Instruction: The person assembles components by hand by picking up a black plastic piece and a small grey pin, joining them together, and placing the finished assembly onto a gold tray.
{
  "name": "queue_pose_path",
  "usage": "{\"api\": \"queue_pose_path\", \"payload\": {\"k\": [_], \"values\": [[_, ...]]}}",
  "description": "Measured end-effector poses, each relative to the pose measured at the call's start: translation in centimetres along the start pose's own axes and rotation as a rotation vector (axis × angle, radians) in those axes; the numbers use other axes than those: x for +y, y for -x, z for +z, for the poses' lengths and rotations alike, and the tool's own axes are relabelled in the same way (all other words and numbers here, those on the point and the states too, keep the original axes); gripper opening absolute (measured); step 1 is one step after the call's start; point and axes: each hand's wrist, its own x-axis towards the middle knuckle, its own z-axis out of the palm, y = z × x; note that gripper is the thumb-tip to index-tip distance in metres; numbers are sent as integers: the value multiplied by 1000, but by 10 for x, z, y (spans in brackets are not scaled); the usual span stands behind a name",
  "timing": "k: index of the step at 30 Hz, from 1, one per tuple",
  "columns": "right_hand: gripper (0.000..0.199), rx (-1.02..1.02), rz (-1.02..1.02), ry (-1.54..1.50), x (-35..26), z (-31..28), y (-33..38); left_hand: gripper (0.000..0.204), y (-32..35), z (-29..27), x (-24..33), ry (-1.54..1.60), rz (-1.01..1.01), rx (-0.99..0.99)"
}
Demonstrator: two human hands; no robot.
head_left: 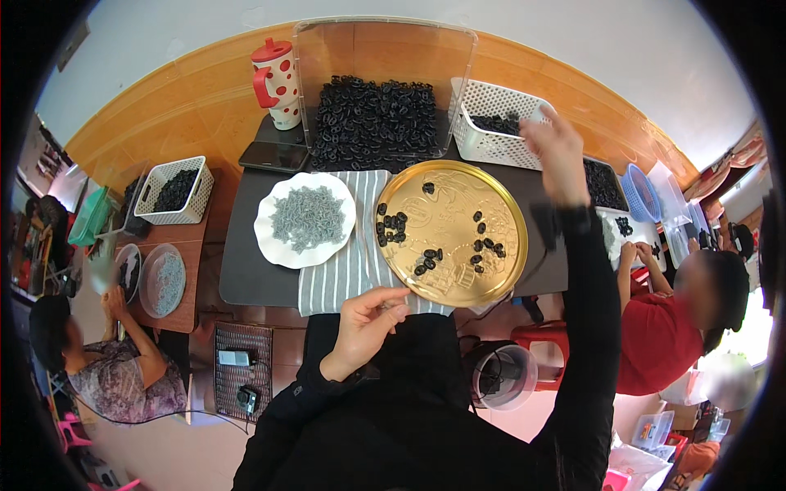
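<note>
Gold and embossed, a round tray (449,214) lies just beyond the left hand (364,329) in the head view; that hand is partly closed, thumb and forefinger drawn close together near the tray's near rim, and whether a small piece sits between their tips I cannot tell; small black pieces (399,236) lie on the tray, a tight group straight ahead of the left hand, looser ones farther off to its right.

Beyond the tray, to its right, the right hand (561,159) is raised at the right end of a white perforated basket (506,149), overlapping it in view; its fingers are loosely bent, partly parted and blurred, so I cannot tell whether they hold anything; more black parts (494,123) lie in the basket, left of this hand; farther left stands a clear bin (468,65) with a heap of black parts (375,123).

Ahead and leftward of the left hand, a white scalloped plate (264,231) bears grey pieces (307,218); a striped cloth (326,288) lies partly under it.
</note>
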Motion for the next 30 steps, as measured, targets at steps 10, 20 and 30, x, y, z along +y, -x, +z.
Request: {"api": "queue_pose_path", "payload": {"k": [10, 20, 30], "values": [[16, -904, -357, 666, 63, 45, 109, 22, 13, -29, -8, -61, -112, 147], [19, -973, -523, 831, 38, 74, 148, 18, 8, -15, -18, -63, -18, 84], [12, -967, -322, 753, 53, 55, 143, 16, -6, 5, -21, -65, 26, -6]]}}
